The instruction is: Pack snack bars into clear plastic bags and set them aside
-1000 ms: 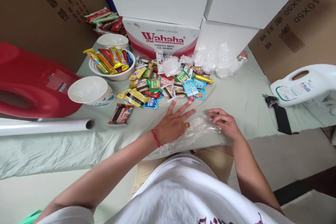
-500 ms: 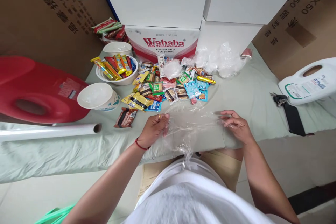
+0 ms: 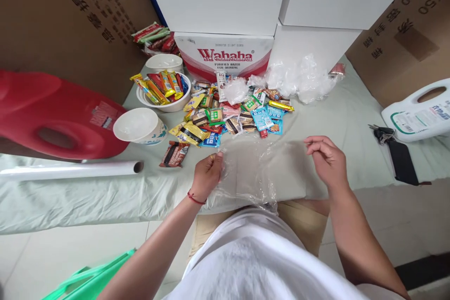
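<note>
My left hand [image 3: 207,173] is closed, pinching the edge of a crumpled sheet of clear plastic film [image 3: 248,173] between thumb and fingers. The film hangs over the table's front edge toward my white shirt. To its right, my right hand [image 3: 326,159] hovers over the cloth with loosely bent fingers, apart from the film, and I see nothing in it. Beyond the film lies a pile of small wrapped snacks [image 3: 228,119], with a brown-wrapped snack [image 3: 174,153] nearest my left hand. A long roll of plastic film [image 3: 70,170] rests at the left.
Left of the pile stand a paper bowl [image 3: 140,126] and a white bowl [image 3: 181,103] of snack bars. A red jug [image 3: 66,117] is farther left. Bunched clear plastic [image 3: 309,79] lies before white boxes [image 3: 316,42]. Keys, a black case [image 3: 404,164] and a white jug [image 3: 418,112] sit right.
My right hand has come away from the film and moved slightly right. The film has dropped loose on that side, while my left hand still grips it. The camera view has shifted slightly.
</note>
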Demonstrator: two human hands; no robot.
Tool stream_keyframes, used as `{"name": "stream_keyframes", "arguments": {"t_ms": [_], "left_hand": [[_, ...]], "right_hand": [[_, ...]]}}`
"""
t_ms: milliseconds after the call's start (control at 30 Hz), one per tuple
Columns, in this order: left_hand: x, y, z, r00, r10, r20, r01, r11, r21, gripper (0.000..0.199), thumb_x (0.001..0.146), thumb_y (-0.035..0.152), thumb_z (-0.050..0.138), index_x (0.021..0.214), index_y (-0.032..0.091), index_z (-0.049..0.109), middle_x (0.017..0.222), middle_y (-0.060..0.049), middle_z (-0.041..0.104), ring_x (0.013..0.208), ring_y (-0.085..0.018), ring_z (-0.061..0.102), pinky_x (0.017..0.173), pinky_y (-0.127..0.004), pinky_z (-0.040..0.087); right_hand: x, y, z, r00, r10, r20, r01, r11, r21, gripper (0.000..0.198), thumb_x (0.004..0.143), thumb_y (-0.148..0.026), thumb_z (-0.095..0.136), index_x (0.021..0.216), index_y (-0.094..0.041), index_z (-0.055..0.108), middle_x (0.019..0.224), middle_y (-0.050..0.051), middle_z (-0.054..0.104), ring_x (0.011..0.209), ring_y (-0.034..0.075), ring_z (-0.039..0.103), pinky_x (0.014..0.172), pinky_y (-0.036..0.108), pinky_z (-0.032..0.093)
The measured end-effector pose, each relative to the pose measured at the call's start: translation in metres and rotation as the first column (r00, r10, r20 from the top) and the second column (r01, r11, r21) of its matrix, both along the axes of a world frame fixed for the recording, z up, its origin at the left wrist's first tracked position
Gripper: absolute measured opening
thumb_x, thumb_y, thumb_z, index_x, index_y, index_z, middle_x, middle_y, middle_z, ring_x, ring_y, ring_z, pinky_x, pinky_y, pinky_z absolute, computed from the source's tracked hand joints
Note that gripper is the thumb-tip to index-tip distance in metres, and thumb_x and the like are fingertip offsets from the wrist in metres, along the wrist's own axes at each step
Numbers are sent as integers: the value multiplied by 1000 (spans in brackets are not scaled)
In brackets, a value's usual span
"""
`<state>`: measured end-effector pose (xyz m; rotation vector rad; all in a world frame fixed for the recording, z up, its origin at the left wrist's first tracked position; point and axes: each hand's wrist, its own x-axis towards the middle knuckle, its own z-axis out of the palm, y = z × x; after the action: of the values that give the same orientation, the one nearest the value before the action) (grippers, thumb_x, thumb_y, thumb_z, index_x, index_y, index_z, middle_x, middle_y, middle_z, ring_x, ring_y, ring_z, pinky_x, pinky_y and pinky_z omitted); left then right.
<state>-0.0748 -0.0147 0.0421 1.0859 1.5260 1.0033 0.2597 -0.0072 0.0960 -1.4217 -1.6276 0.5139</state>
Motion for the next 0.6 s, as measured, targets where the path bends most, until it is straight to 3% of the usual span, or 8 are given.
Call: {"name": "stream_keyframes", "arguments": {"t_ms": [100,200,300,400,467,533,600], "left_hand": [[6,-14,-1,999,-40,-30,40,999,1,40,93,53,64,69,22,57,45,5,52,42,-11,49,49,-22,37],[13,-28,1,998,-56,13,56,998,-26,37,92,57,64,81,22,58,61,5,60,46,-11,56,51,-22,41],[12,-38,2,999,33,37,-30,997,-70,42,89,62,64,84,21,57,74,3,62,45,-8,56,49,-22,41],[-3,-46,1,988,129,85,-117,984,-134,44,84,62,69,88,21,56,76,3,60,46,-9,53,47,-23,43],[-19,-52,3,981,188,50,-179,974,-140,44,81,59,72,96,21,57,81,2,62,52,-11,57,50,-25,47],[-35,-56,12,949,275,-155,-284,958,-36,41,80,51,74,102,21,57,91,-2,63,65,-15,62,56,-28,50],[-41,-57,29,839,357,-411,-291,932,214,29,84,39,72,102,21,59,99,-6,64,80,-19,64,64,-30,51]], "right_hand": [[-51,-27,25,964,227,138,-234,971,40,29,96,-17,55,107,-34,76,117,4,74,114,27,64,102,48,53],[-85,-48,18,801,463,381,-454,883,-118,40,98,-21,60,136,-30,67,145,7,63,133,30,56,113,49,49],[-76,-58,-15,694,482,534,-403,876,-266,46,98,-21,59,144,-26,62,157,10,52,142,34,50,116,54,46],[-38,-64,-50,697,400,595,-268,915,-302,48,100,-23,55,147,-24,59,158,12,51,144,36,48,116,59,46],[-13,-67,-62,719,344,604,-204,935,-289,46,101,-27,53,147,-24,59,157,12,53,143,36,49,114,59,47],[3,-70,-63,755,288,590,-170,954,-248,42,101,-27,52,142,-23,63,154,13,55,140,36,51,111,58,50],[7,-70,-55,807,213,552,-142,975,-169,39,100,-22,50,136,-24,66,149,14,57,137,35,52,108,56,53]]}}
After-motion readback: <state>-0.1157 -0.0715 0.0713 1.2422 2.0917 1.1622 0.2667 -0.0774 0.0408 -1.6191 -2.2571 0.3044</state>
